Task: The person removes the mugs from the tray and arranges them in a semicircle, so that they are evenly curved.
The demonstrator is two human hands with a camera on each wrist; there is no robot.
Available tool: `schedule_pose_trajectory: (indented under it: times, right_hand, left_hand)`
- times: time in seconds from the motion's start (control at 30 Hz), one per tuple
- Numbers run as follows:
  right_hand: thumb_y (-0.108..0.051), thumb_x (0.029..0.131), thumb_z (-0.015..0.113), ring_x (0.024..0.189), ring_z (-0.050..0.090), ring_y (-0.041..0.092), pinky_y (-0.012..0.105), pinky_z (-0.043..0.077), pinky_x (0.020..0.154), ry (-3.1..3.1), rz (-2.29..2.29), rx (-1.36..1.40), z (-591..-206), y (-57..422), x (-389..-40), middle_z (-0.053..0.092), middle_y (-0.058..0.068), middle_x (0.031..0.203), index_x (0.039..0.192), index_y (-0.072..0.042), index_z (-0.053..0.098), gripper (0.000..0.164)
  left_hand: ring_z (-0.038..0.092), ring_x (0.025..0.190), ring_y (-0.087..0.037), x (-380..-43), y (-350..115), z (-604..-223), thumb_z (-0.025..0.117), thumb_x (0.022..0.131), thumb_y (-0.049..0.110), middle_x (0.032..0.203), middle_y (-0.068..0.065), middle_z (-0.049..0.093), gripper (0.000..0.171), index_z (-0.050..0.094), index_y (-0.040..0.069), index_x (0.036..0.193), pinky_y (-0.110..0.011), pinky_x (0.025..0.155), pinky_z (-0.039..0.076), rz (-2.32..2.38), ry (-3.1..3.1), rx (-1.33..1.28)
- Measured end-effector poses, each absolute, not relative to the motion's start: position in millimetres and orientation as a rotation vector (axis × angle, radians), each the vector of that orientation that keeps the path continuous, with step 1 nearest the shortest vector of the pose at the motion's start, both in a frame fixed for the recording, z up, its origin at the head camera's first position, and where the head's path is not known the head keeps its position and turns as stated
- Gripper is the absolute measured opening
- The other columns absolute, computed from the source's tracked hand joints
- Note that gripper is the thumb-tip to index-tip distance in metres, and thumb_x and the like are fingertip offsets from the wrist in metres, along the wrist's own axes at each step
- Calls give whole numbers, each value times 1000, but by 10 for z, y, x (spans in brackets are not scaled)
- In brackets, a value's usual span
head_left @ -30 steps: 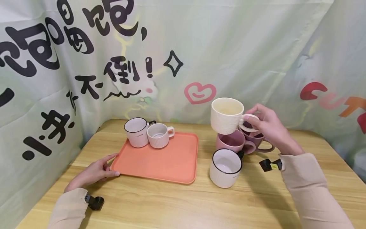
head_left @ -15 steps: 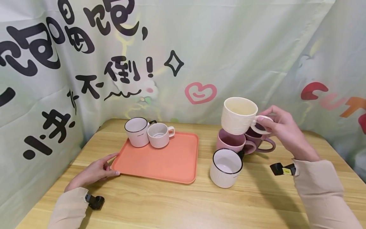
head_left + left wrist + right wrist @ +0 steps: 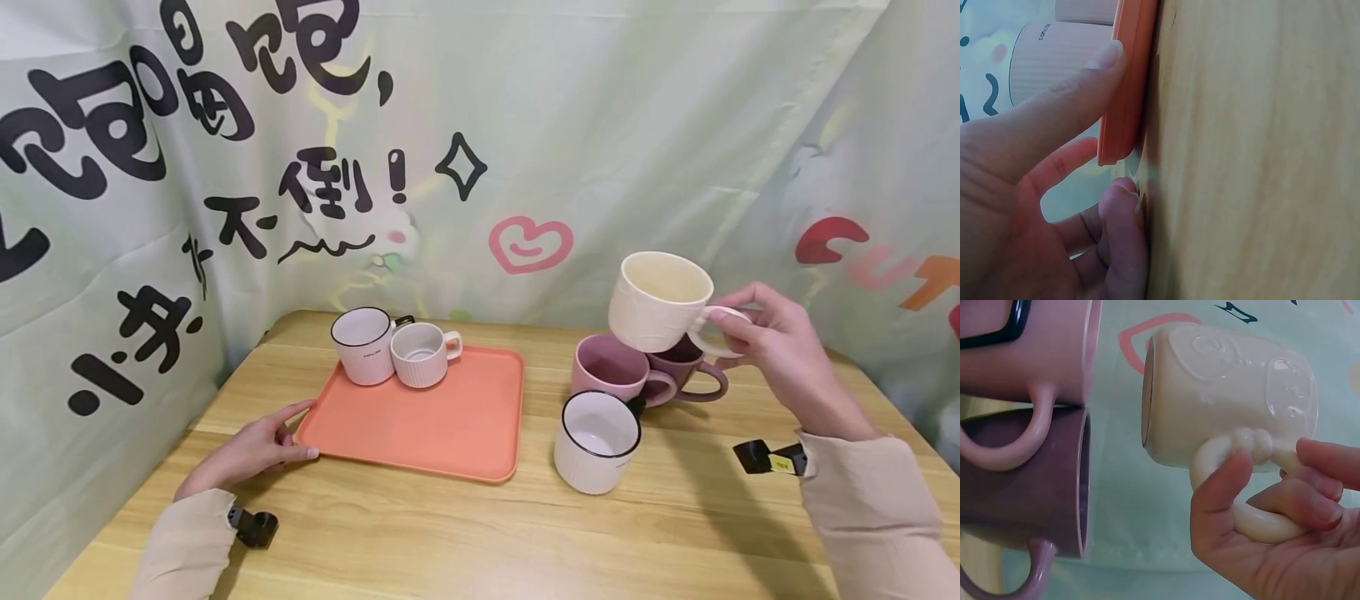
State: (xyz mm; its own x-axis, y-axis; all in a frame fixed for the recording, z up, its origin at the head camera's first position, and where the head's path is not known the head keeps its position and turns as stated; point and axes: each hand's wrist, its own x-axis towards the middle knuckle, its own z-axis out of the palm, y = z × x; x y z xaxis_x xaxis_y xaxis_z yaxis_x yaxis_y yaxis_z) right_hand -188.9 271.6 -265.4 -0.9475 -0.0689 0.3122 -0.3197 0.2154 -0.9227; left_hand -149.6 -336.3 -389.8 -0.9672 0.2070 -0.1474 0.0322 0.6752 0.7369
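High over the right side of the table, my right hand (image 3: 780,350) holds a cream mug (image 3: 660,304) by its handle, fingers through the loop. Raised relief shows on the mug's side in the right wrist view. Below it stand a pink mug (image 3: 609,367) and a dark purple mug (image 3: 686,367), with a white black-rimmed mug (image 3: 596,446) in front. My left hand (image 3: 251,450) pinches the near left corner of an orange tray (image 3: 427,429) between thumb (image 3: 1079,87) and forefinger. On the tray's back left are another black-rimmed white mug (image 3: 363,350) and a small ribbed cup (image 3: 420,358).
The wooden table (image 3: 420,542) extends around the tray and mugs. A printed cloth (image 3: 600,125) hangs behind the table and along its left side. The purple and pink mugs stand close together, handles pointing right.
My right hand has carried the cream mug to the right, from over the pink mug to over the purple one. The left hand keeps its grip on the tray corner.
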Motion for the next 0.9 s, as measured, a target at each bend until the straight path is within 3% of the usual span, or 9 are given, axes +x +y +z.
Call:
schedule_pose_trajectory:
  times: [0.23, 0.9]
  right_hand:
    - [-1, 100, 61, 58, 36, 17, 27, 54, 55, -2060, 2066, 426, -2729, 2818, -1884, 36, 4, 61, 99, -6, 61, 5]
    - [7, 99, 59, 61, 45, 14, 27, 55, 54, -1903, 2175, 326, -2804, 3151, -1797, 50, 5, 64, 95, -6, 67, 16]
  left_hand:
    - [49, 59, -16, -1494, -3368, -3892, 82, 88, 24, 75, -6, 48, 90, 30, -9, 154, -27, 54, 43, 1170, 2670, 196]
    - [48, 58, -15, -1498, -3365, -3894, 81, 89, 22, 74, -5, 47, 89, 29, -10, 153, -27, 54, 42, 1182, 2666, 212]
